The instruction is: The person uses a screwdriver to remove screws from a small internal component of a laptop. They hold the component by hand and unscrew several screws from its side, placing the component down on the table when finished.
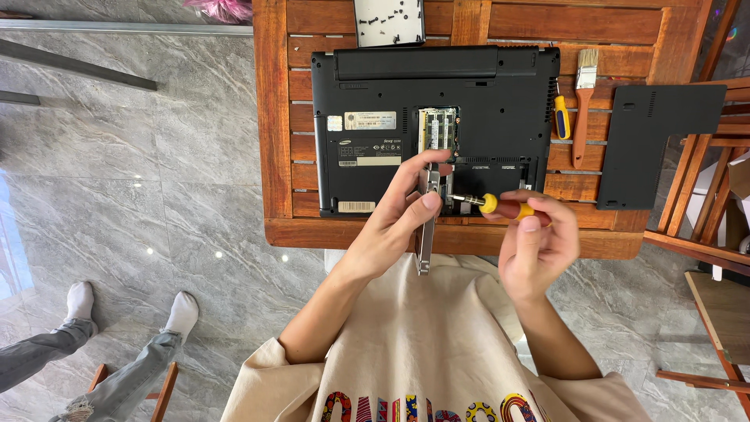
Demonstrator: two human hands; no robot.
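On the wooden slatted table (273, 117) lies a black laptop (500, 117), turned upside down, with its bottom bay open and the green memory boards (437, 129) visible inside. The left hand (394, 223) is closed around a narrow metal drive bracket (426, 234), which stands on its edge at the laptop's front edge and points toward the person at 6 o'clock. The thumb and fingers pinch the upper part of this bracket. The right hand (539, 242) grips a small screwdriver with a yellow handle (500, 205); its tip points to 9 o'clock and meets the side of the bracket.

At 3 o'clock from the laptop lie a second yellow screwdriver (562, 117) and a paint brush (583, 101), just beside each other. Further at 3 o'clock rests the black cover panel (656, 141). At 12 o'clock, past the laptop, a pale tray with small screws (389, 19) is partly visible. At 8 o'clock, on the grey floor, another person's feet in white socks (181, 312) are seen.
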